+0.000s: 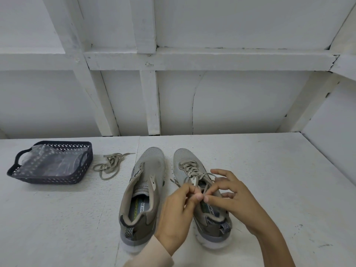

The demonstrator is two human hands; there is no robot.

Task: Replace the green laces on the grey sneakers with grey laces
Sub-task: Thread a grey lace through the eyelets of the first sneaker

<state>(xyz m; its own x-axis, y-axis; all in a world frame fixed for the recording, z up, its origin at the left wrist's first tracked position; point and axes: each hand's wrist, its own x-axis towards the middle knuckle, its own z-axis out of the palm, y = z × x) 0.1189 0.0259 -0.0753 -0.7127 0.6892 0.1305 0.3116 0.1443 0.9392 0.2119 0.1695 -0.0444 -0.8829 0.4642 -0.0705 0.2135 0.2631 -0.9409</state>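
Both left hand point(177, 214) and right hand point(231, 195) pinch one thin lace point(190, 167).
Grey mesh sneaker point(183, 157) lies under them, toe pointing away; lace maybe grey.

Even, soft lighting; wide-angle bowing toward the edges.

You see a bright, diffuse scene with no glare on the white table point(57, 218). Shadows are faint and short, lying close under the basket point(50, 178) and along the soles of the sneakers point(150, 166). Straight wall battens point(152, 101) lean and bow outward toward the frame borders. Detail is slightly soft throughout, most so near the bottom edge.
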